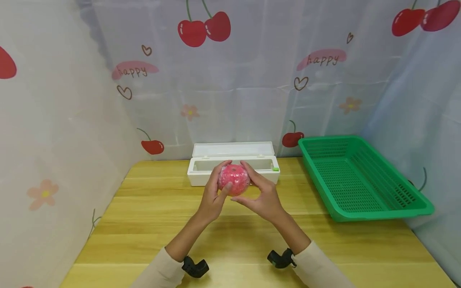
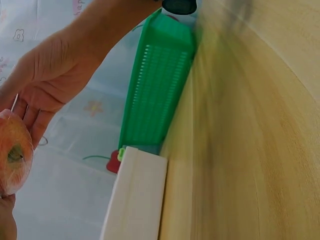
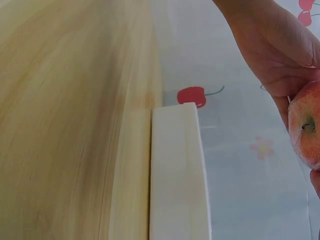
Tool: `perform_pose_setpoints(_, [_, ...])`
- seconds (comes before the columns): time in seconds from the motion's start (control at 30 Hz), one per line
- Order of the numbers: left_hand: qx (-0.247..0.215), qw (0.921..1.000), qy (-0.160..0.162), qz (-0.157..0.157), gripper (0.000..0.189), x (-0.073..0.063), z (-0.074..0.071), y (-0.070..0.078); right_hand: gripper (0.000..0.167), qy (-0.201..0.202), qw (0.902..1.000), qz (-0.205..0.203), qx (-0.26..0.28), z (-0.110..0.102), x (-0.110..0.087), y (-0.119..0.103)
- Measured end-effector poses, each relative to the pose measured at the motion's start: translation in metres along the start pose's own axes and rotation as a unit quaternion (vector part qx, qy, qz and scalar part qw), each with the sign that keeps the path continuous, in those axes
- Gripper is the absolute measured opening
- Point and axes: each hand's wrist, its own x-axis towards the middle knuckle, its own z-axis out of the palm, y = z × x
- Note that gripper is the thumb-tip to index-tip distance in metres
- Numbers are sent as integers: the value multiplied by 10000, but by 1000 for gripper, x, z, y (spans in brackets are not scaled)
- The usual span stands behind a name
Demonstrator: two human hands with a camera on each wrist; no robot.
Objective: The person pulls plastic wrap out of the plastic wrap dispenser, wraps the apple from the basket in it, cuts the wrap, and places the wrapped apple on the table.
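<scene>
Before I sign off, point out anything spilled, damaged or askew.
Nothing stands out: the wrapped apple looks undamaged, the white box sits level with its lid open, the green basket is upright, and no spill shows on the table.

1. Head: from above and on the person's side of the grip on the apple [image 1: 235, 180]; faces forward and down, the farthest off of the three.
2. Left wrist: low on the person's side of the grip, close, rolled sideways; faces forward past it, over the table [image 2: 240, 140].
3. Right wrist: equally low and close, rolled the opposite way, also facing forward.
4. All share the apple and the box [image 1: 201, 178] beyond the grip; head and left wrist share the basket [image 1: 354, 180] to its right.
</scene>
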Motion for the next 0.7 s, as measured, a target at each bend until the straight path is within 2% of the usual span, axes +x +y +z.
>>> perform_pose_setpoints(0.17, [166,9999,4,31,53,1,0,9,97,58,9998,-45,-201,3,0,-2])
perform_pose_setpoints(0.43, [518,9986,-67,52,51,-6,7,-8,90,180,9988,-240,-392,3,-6,0])
perform_pose_setpoints(0.57, [662,9976,-128,146,47,-7,7,-11,90,91,9980,-355,-519,1,-6,2])
perform_pose_setpoints(0.7, [564,9983,-50,100,46,-6,4,-11,89,-35,9966,-443,-686,0,-2,3])
